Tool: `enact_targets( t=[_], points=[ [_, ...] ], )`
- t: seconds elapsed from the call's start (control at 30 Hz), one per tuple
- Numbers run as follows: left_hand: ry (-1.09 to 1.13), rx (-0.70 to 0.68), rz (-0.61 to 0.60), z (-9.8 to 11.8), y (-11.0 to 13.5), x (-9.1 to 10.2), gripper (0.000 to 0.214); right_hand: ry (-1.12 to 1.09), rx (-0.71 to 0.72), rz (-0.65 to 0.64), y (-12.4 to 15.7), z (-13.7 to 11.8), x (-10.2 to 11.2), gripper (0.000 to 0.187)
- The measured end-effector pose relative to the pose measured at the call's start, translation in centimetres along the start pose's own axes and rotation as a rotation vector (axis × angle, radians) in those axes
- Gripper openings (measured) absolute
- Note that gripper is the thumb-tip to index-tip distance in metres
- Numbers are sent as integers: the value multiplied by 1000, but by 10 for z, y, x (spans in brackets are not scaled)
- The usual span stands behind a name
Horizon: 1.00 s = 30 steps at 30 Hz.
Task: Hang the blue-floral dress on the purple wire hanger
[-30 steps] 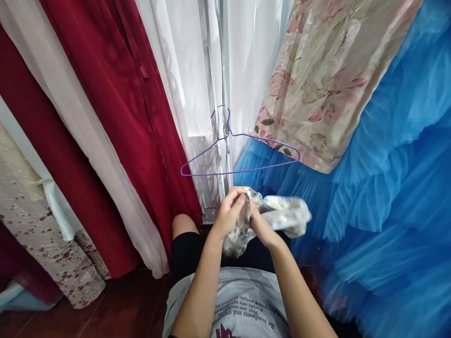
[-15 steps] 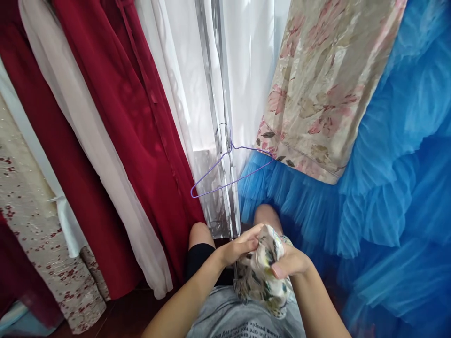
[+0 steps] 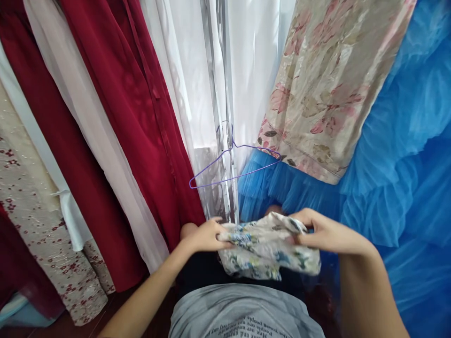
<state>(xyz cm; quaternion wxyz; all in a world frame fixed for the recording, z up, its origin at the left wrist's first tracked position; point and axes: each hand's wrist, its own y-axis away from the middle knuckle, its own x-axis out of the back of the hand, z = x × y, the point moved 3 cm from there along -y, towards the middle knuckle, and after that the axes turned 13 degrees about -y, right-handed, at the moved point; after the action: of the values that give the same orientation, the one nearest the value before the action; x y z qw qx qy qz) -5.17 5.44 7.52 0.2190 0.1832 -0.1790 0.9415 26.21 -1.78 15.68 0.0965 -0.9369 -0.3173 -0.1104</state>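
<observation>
A bunched floral cloth, white with blue, green and yellow print, is stretched between my two hands above my lap. Its exact kind of garment cannot be made out. My left hand pinches its left end between thumb and fingers. On the other side my right hand grips the upper right part, thumb in front. The lower right of the cloth is blurred by motion. Beyond my hands, a purple wire hanger hangs with no garment on it in front of metal poles.
Dark red fabric, pale pink fabric and a red-flowered beige garment hang at left. White curtains hang behind the poles. At right are a pink-flowered beige garment and ruffled blue tulle. A light blue basin sits lower left.
My hands have moved apart, left hand leftward and right hand rightward. The cloth, bunched up before, is now spread wider between them.
</observation>
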Motion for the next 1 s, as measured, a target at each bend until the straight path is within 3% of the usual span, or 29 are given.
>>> enact_targets(
  t=[0.1, 0.23, 0.27, 0.37, 0.47, 0.6, 0.77, 0.83, 0.9, 1.0],
  points=[
    [-245, -88, 145, -5, -6, 57, 31, 70, 27, 137, -28, -7, 30, 37],
    [-222, 105, 346, -14, -19, 118, 26, 161, 143, 380, -87, 0, 56, 13],
    [-222, 134, 374, -13, -23, 129, 25, 208, 206, 411, -103, 2, 58, 11],
    [-343, 69, 442, -5, -39, 157, 23, 350, 360, 461, -143, 10, 58, 42],
    [-475, -58, 500, 9, -53, 175, 17, 433, 362, 541, -165, 21, 56, 40],
    [-557, -173, 491, 38, -66, 172, 14, 490, 257, 638, -169, 32, 47, 27],
    [-711, -373, 441, 86, -89, 120, 9, 539, 285, 566, -157, 29, 19, 31],
    [-783, -423, 484, 97, -98, 101, 5, 566, 324, 552, -146, 27, 18, 34],
    [-823, -415, 572, 101, -104, 90, 11, 605, 376, 649, -130, 25, 29, 41],
    [-838, -417, 701, 100, -103, 87, 21, 617, 462, 996, -100, 23, 70, 58]
  ],
)
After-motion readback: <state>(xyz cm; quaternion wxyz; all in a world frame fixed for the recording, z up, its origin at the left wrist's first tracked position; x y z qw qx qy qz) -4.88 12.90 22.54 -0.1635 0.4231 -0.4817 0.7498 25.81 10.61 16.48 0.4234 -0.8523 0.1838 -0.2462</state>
